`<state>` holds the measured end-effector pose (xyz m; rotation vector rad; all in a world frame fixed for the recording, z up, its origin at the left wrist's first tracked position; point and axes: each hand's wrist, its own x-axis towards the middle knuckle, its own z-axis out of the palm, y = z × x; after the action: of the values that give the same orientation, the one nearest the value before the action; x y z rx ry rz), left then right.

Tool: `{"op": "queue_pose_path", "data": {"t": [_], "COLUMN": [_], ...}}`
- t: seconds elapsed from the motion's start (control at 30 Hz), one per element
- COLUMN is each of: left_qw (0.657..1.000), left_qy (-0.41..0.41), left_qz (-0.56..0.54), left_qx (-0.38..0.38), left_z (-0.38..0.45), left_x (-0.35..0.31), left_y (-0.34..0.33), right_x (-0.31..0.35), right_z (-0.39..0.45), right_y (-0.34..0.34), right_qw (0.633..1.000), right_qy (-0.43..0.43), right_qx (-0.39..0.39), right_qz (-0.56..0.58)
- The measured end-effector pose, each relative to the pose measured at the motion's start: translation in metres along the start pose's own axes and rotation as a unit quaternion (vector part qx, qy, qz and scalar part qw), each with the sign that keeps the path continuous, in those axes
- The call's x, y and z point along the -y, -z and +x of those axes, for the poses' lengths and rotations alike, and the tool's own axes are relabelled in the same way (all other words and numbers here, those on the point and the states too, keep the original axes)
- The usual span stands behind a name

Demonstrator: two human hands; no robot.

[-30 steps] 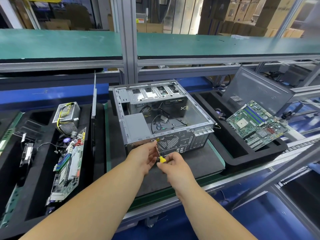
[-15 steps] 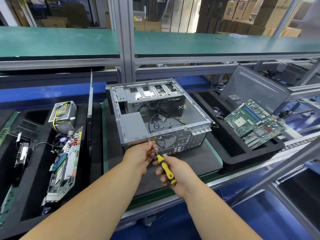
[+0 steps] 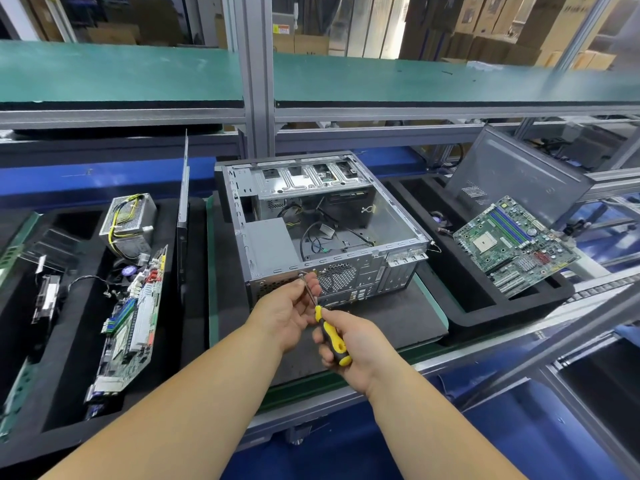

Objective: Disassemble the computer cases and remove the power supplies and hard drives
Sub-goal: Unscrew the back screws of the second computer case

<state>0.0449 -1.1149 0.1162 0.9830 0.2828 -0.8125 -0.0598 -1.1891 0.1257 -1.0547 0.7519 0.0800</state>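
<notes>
Gripping the yellow-and-black handle of a screwdriver (image 3: pixel 330 336), the right hand (image 3: pixel 356 348) has its fingers curled tightly round it, with the shaft slanting up and to the left toward the rear panel of the computer case (image 3: pixel 322 230). The left hand (image 3: pixel 289 311) pinches the thin metal shaft between fingertips and thumb, just below the tip, which meets the panel near its upper edge, left of the round fan grille (image 3: pixel 337 277).

The case lies on its side with the open side up, on a dark mat (image 3: pixel 391 320) at the middle of the workbench, its rear panel facing the near edge. Inside, a grey power supply (image 3: pixel 268 242) sits in the near left corner, loose cables (image 3: pixel 318 233) lie on the floor of the case, and a drive cage (image 3: pixel 304 180) spans the far end.

At the left end of the bench a black foam tray (image 3: pixel 72 386) holds a removed power supply (image 3: pixel 128 216) with yellow wires toward its far edge and a circuit board (image 3: pixel 133 320) standing tilted on its long edge. A side panel (image 3: pixel 183 209) stands upright between that tray and the mat. At the right end another foam tray (image 3: pixel 498 313) carries a green motherboard (image 3: pixel 516 245), tilted, with a grey case panel (image 3: pixel 519 174) leaning behind it.
</notes>
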Motion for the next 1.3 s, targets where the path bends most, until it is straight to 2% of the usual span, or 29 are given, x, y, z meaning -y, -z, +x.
{"op": "queue_pose_path", "data": {"t": [0.1, 0.23, 0.3, 0.37, 0.47, 0.57, 0.67, 0.8, 1.3], "left_qw": [1.000, 0.998, 0.997, 0.997, 0.996, 0.995, 0.995, 0.995, 0.996], "left_qy": [0.022, 0.041, 0.037, 0.033, 0.029, 0.022, 0.013, 0.007, 0.002], "left_qz": [-0.004, -0.003, 0.003, 0.004, 0.013, 0.024, 0.023, 0.019, -0.009], "left_qx": [-0.020, -0.051, -0.064, -0.072, -0.085, -0.089, -0.096, -0.100, -0.085], "left_z": [0.000, 0.000, 0.000, 0.000, 0.001, 0.003, 0.004, 0.006, 0.006], "left_x": [-0.004, -0.008, -0.008, -0.007, -0.008, -0.008, -0.006, -0.005, -0.001], "left_y": [0.001, 0.001, 0.001, 0.000, 0.000, -0.002, -0.002, -0.002, -0.002], "right_x": [-0.004, -0.005, -0.006, -0.006, -0.005, -0.003, -0.002, -0.005, -0.006], "right_z": [0.003, 0.000, -0.003, -0.006, -0.011, -0.014, -0.015, -0.016, -0.015], "right_y": [0.002, 0.001, 0.002, 0.001, -0.003, -0.008, -0.009, -0.006, 0.004], "right_qw": [0.991, 0.952, 0.912, 0.848, 0.766, 0.728, 0.723, 0.751, 0.771], "right_qy": [0.069, 0.128, 0.168, 0.209, 0.266, 0.281, 0.289, 0.288, 0.271], "right_qx": [-0.063, -0.132, -0.162, -0.200, -0.241, -0.245, -0.237, -0.221, -0.226], "right_qz": [-0.094, -0.244, -0.337, -0.443, -0.533, -0.575, -0.581, -0.552, -0.531]}}
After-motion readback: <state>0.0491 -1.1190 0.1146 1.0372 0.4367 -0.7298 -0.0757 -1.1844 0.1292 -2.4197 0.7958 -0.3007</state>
